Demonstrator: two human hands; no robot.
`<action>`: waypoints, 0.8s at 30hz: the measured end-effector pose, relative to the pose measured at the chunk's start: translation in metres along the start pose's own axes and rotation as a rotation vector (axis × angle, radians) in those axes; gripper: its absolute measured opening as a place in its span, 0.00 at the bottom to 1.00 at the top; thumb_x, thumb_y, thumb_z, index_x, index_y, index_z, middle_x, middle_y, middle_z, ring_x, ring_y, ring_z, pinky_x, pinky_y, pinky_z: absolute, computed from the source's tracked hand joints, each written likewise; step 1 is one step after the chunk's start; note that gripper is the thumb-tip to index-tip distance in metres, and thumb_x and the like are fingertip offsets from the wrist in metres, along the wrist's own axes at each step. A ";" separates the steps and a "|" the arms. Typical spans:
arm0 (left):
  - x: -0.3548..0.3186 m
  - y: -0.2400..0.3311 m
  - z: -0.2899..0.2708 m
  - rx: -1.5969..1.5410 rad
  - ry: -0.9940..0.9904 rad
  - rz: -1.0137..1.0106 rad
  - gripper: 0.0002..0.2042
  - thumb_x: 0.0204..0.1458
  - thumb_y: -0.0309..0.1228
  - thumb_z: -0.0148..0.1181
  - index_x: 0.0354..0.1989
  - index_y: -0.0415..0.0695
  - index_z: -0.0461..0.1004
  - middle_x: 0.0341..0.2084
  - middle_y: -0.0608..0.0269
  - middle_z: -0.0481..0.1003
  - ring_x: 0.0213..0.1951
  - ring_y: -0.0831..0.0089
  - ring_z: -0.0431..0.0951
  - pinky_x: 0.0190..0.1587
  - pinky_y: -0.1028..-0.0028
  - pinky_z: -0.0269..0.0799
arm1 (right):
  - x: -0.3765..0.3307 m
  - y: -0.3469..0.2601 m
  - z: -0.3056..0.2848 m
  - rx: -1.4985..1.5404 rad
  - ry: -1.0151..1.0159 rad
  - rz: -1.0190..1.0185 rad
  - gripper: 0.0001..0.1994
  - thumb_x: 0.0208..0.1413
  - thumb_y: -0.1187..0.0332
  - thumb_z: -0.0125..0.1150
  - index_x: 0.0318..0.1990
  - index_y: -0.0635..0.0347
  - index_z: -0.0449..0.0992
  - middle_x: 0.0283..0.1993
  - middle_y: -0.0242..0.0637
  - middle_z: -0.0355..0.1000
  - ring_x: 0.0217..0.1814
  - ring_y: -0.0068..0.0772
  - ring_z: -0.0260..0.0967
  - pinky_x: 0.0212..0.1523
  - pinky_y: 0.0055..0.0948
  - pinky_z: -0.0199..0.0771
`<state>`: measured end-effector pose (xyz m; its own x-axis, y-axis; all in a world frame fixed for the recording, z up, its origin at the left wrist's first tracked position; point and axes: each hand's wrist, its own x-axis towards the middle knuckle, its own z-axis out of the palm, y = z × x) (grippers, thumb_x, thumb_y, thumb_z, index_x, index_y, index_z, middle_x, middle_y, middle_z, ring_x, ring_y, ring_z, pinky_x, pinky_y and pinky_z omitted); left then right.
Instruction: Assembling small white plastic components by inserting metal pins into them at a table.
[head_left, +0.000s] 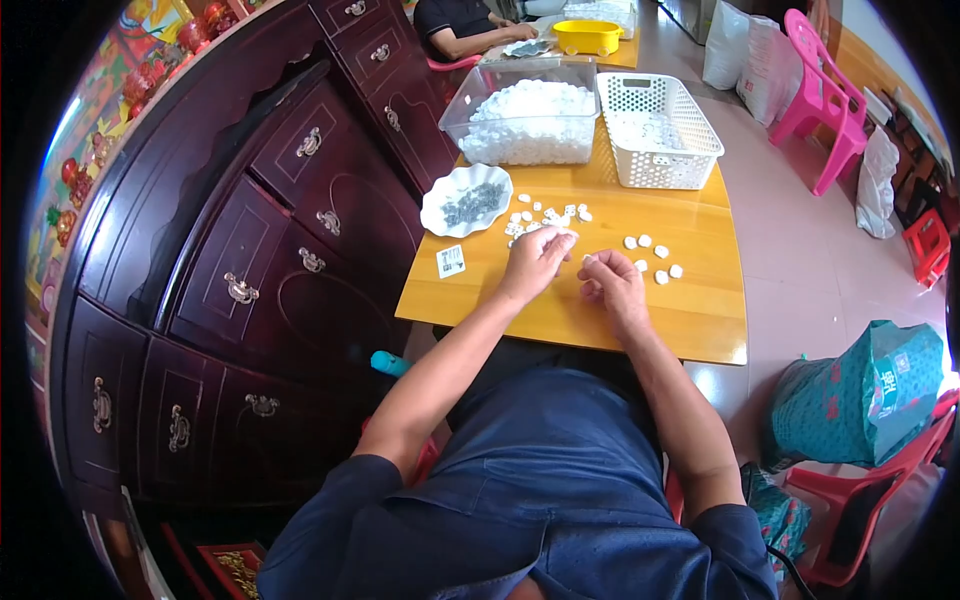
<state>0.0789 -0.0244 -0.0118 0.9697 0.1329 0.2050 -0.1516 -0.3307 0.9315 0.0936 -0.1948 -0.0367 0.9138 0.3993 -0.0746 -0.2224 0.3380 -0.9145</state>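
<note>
Over the near middle of the wooden table (560,315), my left hand (538,259) is closed in a pinch, with a small white piece at its fingertips. Close beside it on the right, my right hand (613,285) is also pinched; a bit of white shows at its fingertips, too small to name. Beyond my left hand lie several small white pieces with dark marks (550,215). Several plain white round pieces (661,252) are spread to the right of my right hand. A scalloped white dish (432,212) at the left holds small dark grey pieces.
A clear plastic bin (467,140) heaped with white pieces and a white perforated basket (655,172) stand at the table's far end. A square card (451,261) lies at left. Dark wooden cabinets line the left side; a teal bag (830,395) sits at right. Another person (465,30) sits beyond.
</note>
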 end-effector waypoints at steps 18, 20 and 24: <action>0.042 -0.028 0.025 0.867 -0.048 0.244 0.17 0.60 0.34 0.56 0.55 0.41 0.73 0.40 0.46 0.79 0.40 0.49 0.81 0.42 0.54 0.78 | 0.009 -0.017 -0.019 -0.023 0.154 -0.059 0.06 0.59 0.69 0.63 0.40 0.60 0.76 0.34 0.32 0.79 0.25 0.18 0.69 0.27 0.20 0.68; 0.044 -0.029 0.025 0.835 -0.057 0.240 0.17 0.60 0.34 0.56 0.55 0.42 0.75 0.40 0.46 0.79 0.42 0.47 0.80 0.45 0.53 0.77 | 0.008 -0.018 -0.017 -0.022 0.169 -0.072 0.08 0.59 0.69 0.63 0.44 0.61 0.77 0.34 0.31 0.79 0.25 0.18 0.69 0.28 0.19 0.69; 0.043 -0.026 0.025 0.861 -0.058 0.307 0.16 0.60 0.34 0.57 0.54 0.41 0.74 0.40 0.47 0.79 0.40 0.49 0.81 0.41 0.55 0.78 | 0.012 -0.013 -0.021 -0.027 0.137 -0.073 0.10 0.60 0.69 0.63 0.46 0.61 0.77 0.35 0.30 0.79 0.26 0.18 0.69 0.28 0.20 0.69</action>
<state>0.1289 -0.0335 -0.0348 0.9220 -0.1150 0.3697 -0.2315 -0.9292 0.2882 0.1143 -0.2126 -0.0338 0.9653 0.2542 -0.0593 -0.1462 0.3383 -0.9296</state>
